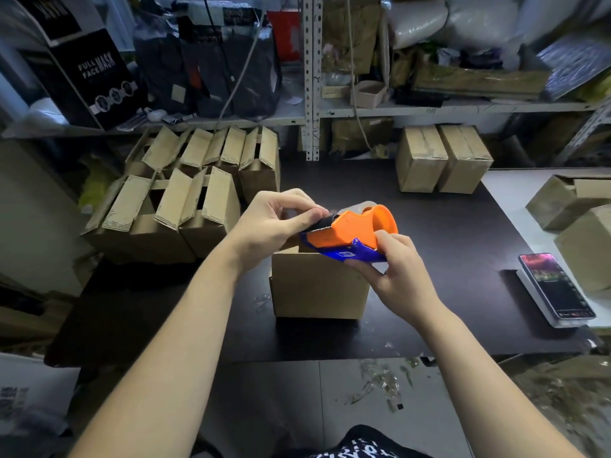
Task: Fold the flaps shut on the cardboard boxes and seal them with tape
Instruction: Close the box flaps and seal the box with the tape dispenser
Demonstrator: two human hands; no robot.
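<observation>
A small cardboard box (319,285) stands on the black table (446,246) in front of me. Just above its top I hold an orange and blue tape dispenser (352,233). My right hand (391,269) grips the dispenser's blue handle from the near side. My left hand (281,219) pinches the tape end at the dispenser's front, thumb and fingers curled round it. The box top is mostly hidden behind the dispenser and my hands.
Several open-flapped boxes (185,206) crowd the table's left. Two closed boxes (443,160) stand at the back right, more boxes (575,223) at the far right. A lit phone (555,285) lies on the right. Cluttered shelves (297,114) rise behind the table.
</observation>
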